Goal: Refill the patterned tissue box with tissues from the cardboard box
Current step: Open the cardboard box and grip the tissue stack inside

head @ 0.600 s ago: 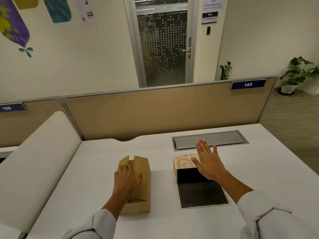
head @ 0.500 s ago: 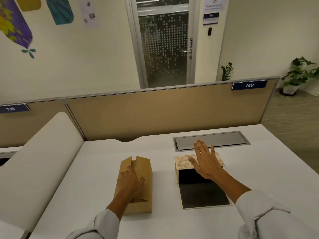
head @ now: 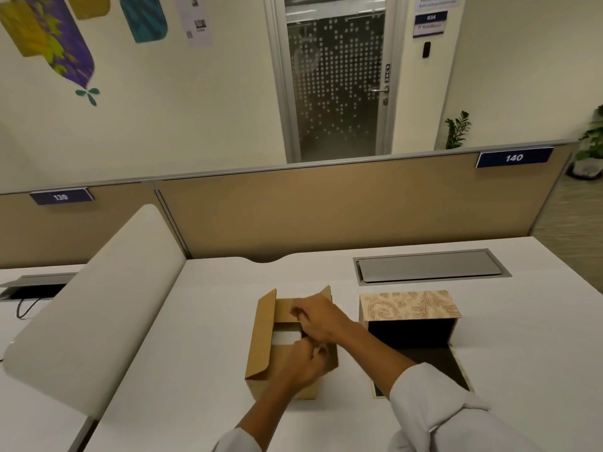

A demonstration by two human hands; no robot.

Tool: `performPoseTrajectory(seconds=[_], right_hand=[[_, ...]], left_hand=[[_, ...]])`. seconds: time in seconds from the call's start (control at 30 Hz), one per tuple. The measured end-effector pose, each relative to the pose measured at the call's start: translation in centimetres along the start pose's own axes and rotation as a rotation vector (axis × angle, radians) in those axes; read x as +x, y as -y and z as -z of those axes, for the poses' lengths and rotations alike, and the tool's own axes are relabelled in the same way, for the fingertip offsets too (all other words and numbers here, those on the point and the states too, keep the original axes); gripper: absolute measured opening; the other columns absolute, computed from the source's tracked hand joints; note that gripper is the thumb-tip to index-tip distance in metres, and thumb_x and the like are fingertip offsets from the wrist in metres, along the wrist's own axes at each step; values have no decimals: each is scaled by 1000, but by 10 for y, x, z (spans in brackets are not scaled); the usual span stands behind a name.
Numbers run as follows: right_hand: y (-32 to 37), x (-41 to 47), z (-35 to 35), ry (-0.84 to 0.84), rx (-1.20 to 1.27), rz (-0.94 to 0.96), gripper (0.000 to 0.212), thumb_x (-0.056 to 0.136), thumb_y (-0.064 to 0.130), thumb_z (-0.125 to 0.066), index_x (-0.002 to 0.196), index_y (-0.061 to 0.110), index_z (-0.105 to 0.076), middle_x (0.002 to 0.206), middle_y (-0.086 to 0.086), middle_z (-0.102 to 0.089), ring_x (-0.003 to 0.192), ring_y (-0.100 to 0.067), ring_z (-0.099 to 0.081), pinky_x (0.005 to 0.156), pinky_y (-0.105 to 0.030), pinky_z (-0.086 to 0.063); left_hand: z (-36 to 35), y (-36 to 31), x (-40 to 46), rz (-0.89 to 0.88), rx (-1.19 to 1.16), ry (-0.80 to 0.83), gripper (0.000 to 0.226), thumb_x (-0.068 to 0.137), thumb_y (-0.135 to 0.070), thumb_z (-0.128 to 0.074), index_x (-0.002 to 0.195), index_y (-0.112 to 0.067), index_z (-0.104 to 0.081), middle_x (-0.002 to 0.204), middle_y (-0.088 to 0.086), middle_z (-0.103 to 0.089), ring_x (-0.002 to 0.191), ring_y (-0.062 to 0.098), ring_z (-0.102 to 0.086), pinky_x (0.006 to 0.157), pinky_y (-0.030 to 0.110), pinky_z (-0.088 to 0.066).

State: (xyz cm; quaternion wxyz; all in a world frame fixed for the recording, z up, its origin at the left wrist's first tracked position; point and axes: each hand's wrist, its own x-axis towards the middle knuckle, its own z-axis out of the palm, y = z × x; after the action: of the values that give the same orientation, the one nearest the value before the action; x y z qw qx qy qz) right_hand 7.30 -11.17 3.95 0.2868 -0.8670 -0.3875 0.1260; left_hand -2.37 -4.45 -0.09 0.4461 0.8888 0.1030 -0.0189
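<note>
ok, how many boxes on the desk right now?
2. The cardboard box sits centre-left, flaps up, both hands at its open top. The patterned tissue box stands just right of it, its dark inside open toward the camera. Nothing else box-like shows; none seem hidden.

cardboard box [head: 261, 334]: matt brown card | desk [head: 212, 321]: smooth white | patterned tissue box [head: 409, 305]: embossed

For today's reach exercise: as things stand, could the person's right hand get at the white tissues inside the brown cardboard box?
Probably yes. The right hand is already over the open brown cardboard box; its flaps are folded back and the white tissues show through the gap. The left hand crowds the near edge.
</note>
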Motion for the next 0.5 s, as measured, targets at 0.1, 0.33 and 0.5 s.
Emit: performPoseTrajectory(seconds=[0.1,0.33,0.5], right_hand=[[-4,10,-20,266,-288,-116,23,93,12,-55,110,5,-68,108,-17,-70,91,-30,-65,84,-37,-56],[-29,22,-44,298,-496,-68,28,92,10,-54,119,8,-61,122,-12,-64,104,-30,-61,87,-39,-53],[-46,33,-47,140,-310,-100,76,95,8,-50,157,18,-8,167,-1,-1,103,-24,-63,87,-30,-55]], left_hand=[[9,27,5,18,222,81,23,97,-18,-43,109,-7,-59,104,11,-68,93,19,-65,83,30,-55],[52,73,4,93,619,6,46,100,-44,-32,130,-15,-52,129,7,-58,125,23,-48,116,46,-25],[84,77,-14,71,26,-309,47,91,-28,-64,46,-16,-54,44,0,-56,43,11,-53,48,31,-46]])
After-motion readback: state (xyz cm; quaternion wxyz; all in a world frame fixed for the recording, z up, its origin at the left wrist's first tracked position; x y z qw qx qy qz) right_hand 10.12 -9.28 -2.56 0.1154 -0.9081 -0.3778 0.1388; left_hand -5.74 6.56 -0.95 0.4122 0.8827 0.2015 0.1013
